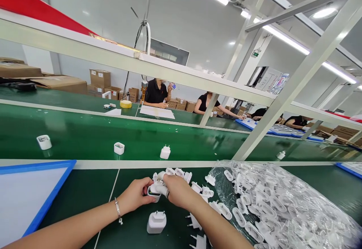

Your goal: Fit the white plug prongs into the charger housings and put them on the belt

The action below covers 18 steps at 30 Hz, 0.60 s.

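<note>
White power adapter sits clasped between a worker's two bare hands above a green conveyor belt. The left hand, a silver chain bracelet at its wrist, is curled around the adapter's lower body, fingers clenched. The right hand closes over its top, fingers gripping and partly hiding it, so the exact hold cannot be seen. Just below them, a finished-looking white adapter stands on the belt, prongs up. Loose white plug pieces lie scattered to the right, beside a clear plastic bag heaped with more white parts. A blue-framed white board rests on the left. On the next belt beyond a white rail, three white adapters stand spaced apart. Farther down the room, two co-workers in black tops sit at another stretch of belt, one raising a small object, near a roll of yellow tape and stacked cardboard boxes.
</note>
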### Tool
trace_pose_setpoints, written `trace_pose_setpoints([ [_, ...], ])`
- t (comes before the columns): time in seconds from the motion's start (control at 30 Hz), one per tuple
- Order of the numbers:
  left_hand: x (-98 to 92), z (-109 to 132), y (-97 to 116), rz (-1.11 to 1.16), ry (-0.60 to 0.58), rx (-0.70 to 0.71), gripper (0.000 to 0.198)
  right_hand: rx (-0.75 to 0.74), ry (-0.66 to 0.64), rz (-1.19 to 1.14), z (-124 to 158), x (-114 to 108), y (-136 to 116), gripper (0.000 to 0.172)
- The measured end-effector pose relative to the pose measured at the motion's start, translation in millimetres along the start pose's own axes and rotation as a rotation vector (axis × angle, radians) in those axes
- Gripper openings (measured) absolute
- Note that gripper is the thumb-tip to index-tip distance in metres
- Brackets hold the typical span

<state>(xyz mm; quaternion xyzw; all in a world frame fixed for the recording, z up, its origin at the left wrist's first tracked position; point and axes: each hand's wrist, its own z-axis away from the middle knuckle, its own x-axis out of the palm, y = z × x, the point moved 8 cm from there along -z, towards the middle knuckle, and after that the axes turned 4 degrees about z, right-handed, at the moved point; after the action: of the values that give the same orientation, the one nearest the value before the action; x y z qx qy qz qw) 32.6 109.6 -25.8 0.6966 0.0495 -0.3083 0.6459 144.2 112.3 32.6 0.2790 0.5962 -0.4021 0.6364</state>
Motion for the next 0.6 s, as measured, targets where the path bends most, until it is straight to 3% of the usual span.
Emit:
trace_pose_setpoints([
  [0.13,-0.6,-1,1,0.034,-0.001,-0.027,0.039,-0.047,-0.058,0.105,-1,-4,-21,0.032],
  [0.3,-2.4,-1,2,0.043,0.008,-0.041,0.041,-0.058,-0.090,0.187,-4,-6,-27,0.032],
  [0.6,0.3,4,11,0.021,0.027,-0.028,0.026,-0.017,-0.066,0.179,0,16,-32,0.025],
])
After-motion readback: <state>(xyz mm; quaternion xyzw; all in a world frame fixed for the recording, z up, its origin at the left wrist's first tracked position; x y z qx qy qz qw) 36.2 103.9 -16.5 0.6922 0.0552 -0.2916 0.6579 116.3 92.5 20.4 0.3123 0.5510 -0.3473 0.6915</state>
